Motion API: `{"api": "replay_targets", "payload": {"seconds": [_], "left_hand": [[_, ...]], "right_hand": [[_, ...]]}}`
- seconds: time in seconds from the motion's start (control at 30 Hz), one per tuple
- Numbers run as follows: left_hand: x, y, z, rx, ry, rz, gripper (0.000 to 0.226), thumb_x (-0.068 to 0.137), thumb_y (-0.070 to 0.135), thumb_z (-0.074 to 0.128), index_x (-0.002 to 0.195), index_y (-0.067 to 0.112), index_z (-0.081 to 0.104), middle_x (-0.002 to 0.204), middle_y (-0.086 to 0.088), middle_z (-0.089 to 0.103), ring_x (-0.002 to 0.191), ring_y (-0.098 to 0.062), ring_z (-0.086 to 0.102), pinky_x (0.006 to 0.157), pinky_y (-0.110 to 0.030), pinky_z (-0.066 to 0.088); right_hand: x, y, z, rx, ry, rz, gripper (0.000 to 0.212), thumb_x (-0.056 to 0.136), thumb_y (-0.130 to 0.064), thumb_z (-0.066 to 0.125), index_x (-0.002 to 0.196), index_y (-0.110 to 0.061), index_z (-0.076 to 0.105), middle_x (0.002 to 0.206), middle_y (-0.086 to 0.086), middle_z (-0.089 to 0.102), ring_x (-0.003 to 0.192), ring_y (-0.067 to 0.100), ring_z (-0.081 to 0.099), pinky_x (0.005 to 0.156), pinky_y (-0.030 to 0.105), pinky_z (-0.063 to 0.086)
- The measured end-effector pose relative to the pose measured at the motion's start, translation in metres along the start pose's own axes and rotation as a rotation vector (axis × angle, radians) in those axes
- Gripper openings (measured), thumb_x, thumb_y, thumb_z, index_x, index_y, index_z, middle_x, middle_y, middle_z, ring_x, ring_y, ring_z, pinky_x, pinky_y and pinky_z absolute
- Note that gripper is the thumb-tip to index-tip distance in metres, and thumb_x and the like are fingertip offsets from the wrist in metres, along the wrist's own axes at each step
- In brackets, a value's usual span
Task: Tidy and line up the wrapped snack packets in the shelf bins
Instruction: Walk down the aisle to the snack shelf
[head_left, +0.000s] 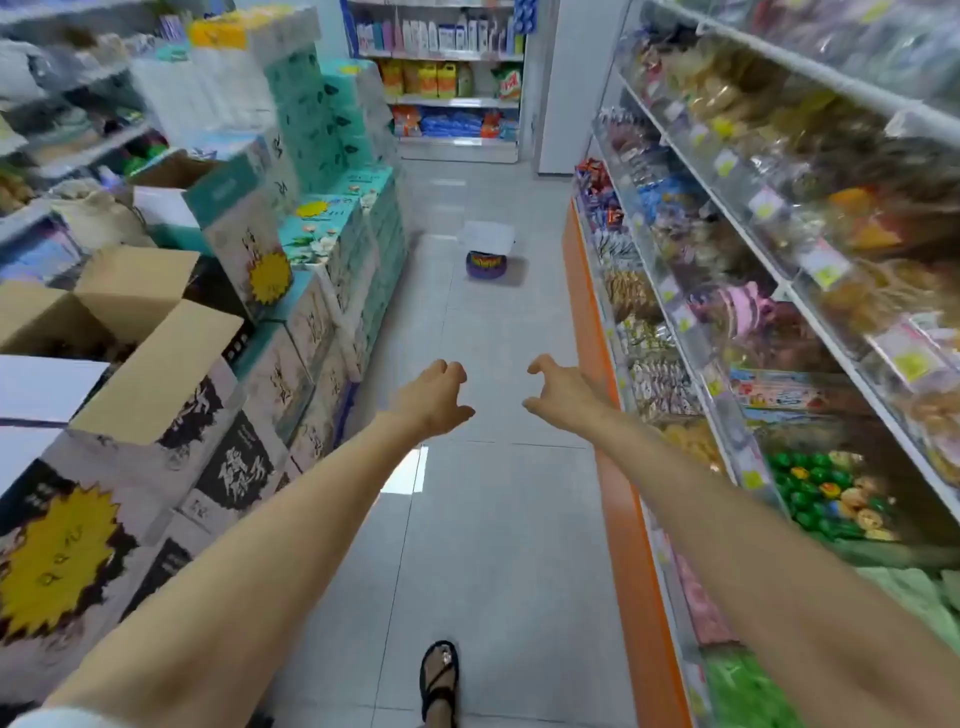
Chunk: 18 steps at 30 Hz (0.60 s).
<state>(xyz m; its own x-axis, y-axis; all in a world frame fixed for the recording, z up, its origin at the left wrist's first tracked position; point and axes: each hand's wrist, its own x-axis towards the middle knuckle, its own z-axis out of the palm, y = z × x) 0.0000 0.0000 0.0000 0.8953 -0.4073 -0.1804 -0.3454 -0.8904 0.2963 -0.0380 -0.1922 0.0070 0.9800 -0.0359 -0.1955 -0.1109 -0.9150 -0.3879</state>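
1. Halfway down a shop aisle, a person stretches both bare arms forward over the grey tiled floor (467, 545).
2. The left hand (436, 397) hangs in the air above the tiles, back upward and fingers loosely curled, its grip empty.
3. The right hand (563, 392) is level with it and a little apart. Its thumb and fingers are bent like a claw, and the grip holds nothing.
4. The right hand is near the orange base (597, 358) of the shelves on the person's right and touches no goods.
5. The snack packets (652, 371) lie heaped in clear-fronted bins (724, 410) that run in tiers along those shelves. Silver, brown, blue and pink wrappers lie mixed together, and much of the upper tiers is blurred.
6. Green and yellow sweets (815, 488) fill a lower bin closer to the camera, and yellow price tags (911, 366) sit on the shelf edges.
7. On the left, an open cardboard box (156, 374) stands on printed cartons marked with yellow starburst labels (57, 566). Beyond them rise stacks of teal packs (311, 130).
8. Farther along the aisle, a purple tub (487, 264) sits on the floor under a white sheet (488, 236).
9. Bottles and bags line the far shelves (447, 98).
10. A foot in a black sandal (440, 675) shows at the bottom edge.
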Motion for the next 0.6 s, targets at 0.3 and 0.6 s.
{"api": "replay_targets", "payload": {"seconds": [0.3,0.6], "left_hand": [[0.163,-0.037,-0.031,0.01,-0.071,0.027,0.048,0.092,0.032,0.056,0.133,0.012,0.04,0.136,-0.007,0.039,0.117,-0.025,0.048,0.088,-0.035,0.04],[0.351,-0.039,-0.03,-0.099,-0.056,-0.013,0.039,0.093,0.026,0.053,0.129,0.013,0.044,0.131,-0.003,0.046,0.109,-0.021,0.054,0.088,-0.035,0.044]], "right_hand": [[0.144,0.027,-0.001,0.041,-0.088,0.123,0.048,0.09,-0.032,0.055,0.133,-0.018,0.038,0.111,0.008,0.063,0.099,0.027,0.059,0.077,0.033,0.045],[0.328,0.096,-0.034,0.114,-0.113,0.159,0.049,0.091,-0.035,0.055,0.134,-0.018,0.038,0.113,0.009,0.061,0.098,0.026,0.059,0.075,0.033,0.046]]}}
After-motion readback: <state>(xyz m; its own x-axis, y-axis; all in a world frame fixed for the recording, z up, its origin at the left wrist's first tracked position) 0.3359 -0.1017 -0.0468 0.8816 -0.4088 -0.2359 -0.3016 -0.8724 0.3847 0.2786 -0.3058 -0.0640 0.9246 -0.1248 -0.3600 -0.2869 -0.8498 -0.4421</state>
